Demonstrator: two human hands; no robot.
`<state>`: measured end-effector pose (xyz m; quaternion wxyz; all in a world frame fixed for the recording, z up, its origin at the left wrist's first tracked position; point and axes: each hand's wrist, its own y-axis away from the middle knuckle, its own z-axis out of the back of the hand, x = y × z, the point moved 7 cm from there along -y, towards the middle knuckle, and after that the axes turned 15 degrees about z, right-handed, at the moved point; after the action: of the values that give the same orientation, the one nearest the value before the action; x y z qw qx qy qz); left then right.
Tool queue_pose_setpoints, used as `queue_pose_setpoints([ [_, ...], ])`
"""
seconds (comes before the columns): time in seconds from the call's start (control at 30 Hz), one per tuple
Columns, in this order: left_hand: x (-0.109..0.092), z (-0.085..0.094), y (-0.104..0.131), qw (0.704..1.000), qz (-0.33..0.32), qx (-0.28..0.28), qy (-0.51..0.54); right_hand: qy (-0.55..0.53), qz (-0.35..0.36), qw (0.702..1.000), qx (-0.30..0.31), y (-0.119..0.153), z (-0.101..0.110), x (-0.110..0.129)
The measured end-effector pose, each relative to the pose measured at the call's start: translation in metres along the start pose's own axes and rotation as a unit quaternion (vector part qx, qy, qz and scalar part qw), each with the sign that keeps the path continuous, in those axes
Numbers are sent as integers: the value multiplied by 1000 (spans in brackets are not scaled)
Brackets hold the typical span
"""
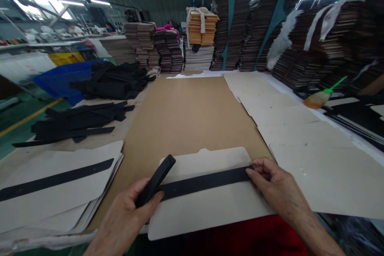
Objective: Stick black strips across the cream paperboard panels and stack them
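A pale, round-cornered board [210,208] lies in front of me, with a black strip [207,183] running across its middle. My right hand [274,184] pinches the strip's right end between thumb and fingers, near the board's right edge. In my left hand [132,208] is a thick black bundle [157,178] that looks like stacked strips, tilted up to the right. The left thumb also rests by the strip's left end. Whether the strip is stuck to the board cannot be seen.
At left lies a stack of pale boards [60,168], its top one bearing a black strip. Black strips [81,122] are piled behind it, near a blue bin [63,80]. More pale boards [318,156] overlap at right. A bottle with a green nozzle [318,99] stands beyond them.
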<state>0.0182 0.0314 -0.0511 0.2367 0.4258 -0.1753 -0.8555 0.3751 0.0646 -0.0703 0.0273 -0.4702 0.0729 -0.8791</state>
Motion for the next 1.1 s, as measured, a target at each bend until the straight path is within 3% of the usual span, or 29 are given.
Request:
queue_pose_setpoints([
  [0.13,1,2,0,999,13,-25,28,9,1,1000,-4,-1,1,3],
  [0.3,7,2,-6,999,25,4,22,28,-9,1000,5,-2,0,6],
  [0.63,18,0,-9,996,58,11,67,29,-14,999,-10,-2,0,4],
  [0.87,20,8,-12,998,35,-42,31,-37,-23,999,-24,0,-3,-2],
  [1.1,22,2,-10,995,61,-12,75,-57,-20,998,-33,0,-2,-2],
])
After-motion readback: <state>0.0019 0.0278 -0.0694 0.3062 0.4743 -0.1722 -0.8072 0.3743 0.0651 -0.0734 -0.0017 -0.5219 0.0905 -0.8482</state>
